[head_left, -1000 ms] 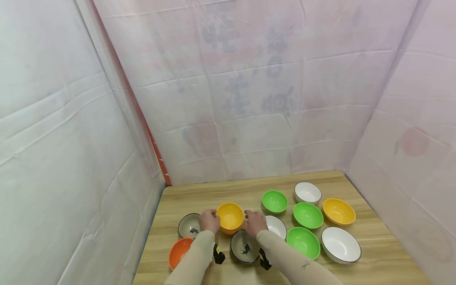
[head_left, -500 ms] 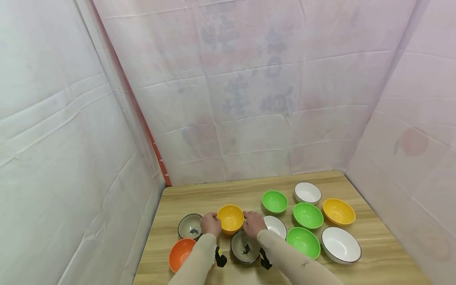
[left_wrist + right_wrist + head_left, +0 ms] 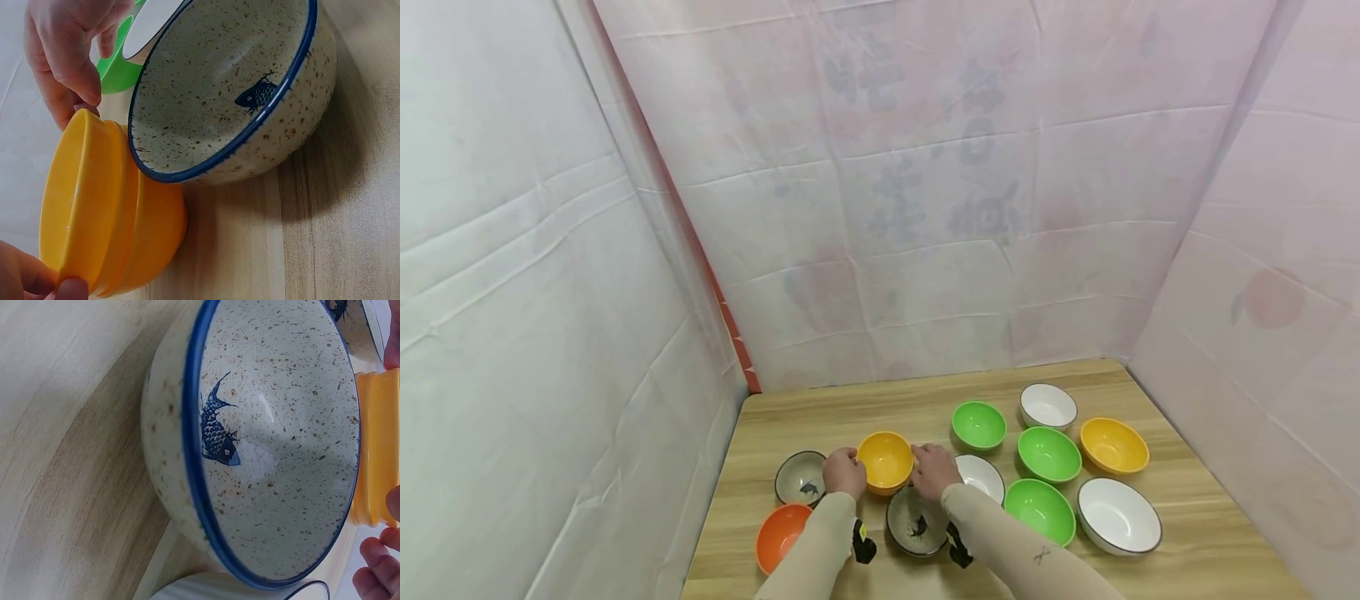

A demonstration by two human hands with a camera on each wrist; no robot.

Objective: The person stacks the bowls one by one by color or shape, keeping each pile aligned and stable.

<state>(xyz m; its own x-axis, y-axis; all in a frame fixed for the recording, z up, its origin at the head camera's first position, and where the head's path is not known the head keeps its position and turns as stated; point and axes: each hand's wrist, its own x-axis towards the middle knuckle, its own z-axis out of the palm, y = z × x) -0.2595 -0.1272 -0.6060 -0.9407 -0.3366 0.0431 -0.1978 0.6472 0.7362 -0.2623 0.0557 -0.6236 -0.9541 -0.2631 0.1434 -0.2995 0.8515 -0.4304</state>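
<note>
In the head view, a yellow bowl (image 3: 886,460) stands mid-table between my two hands. From the left wrist view it is nested with other yellow bowlware (image 3: 131,212), its stacked rims close together. My left hand (image 3: 844,473) pinches the near-left rim, with the thumb (image 3: 72,289) against it. On the opposite side my right hand (image 3: 936,471) holds the rim between thumb and fingers, partly hidden by the hand itself. A speckled, blue-rimmed bowl with a fish drawing (image 3: 275,437) sits just in front of the stack, below my right hand.
Another fish bowl (image 3: 801,477) and an orange bowl (image 3: 781,535) lie left. To the right are green bowls (image 3: 1048,454), white bowls (image 3: 1118,515) and a separate yellow bowl (image 3: 1114,446). One white bowl (image 3: 981,477) is partly behind my right hand. White sheets (image 3: 925,317) surround the wooden table.
The upper yellow bowl has lowered slightly and sits closer into the stack. My right hand has come onto its rim; my left hand moved slightly right. Little differs over the last half second.
</note>
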